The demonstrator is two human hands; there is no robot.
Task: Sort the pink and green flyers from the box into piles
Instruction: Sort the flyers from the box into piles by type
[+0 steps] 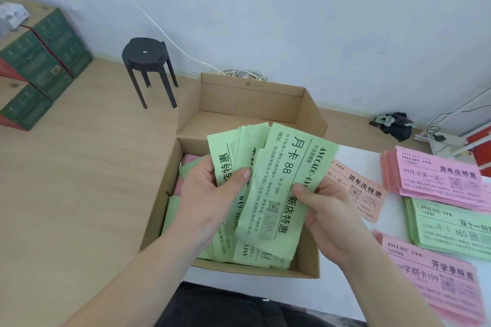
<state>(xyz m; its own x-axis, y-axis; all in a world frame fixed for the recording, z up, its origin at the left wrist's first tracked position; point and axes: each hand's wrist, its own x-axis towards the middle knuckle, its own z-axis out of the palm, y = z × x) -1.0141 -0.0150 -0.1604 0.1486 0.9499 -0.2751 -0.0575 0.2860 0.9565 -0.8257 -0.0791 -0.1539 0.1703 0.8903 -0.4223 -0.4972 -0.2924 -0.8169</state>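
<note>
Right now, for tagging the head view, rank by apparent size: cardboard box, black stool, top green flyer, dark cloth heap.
1. cardboard box
2. top green flyer (enlarged by nearness)
3. black stool
4. dark cloth heap

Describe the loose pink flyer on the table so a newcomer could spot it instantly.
Find the open cardboard box in the middle. Immediately right of it, on the white table, one pink flyer lies askew, partly behind the right hand. Unlike the stacked piles farther right, it is a single sheet alone.
</note>
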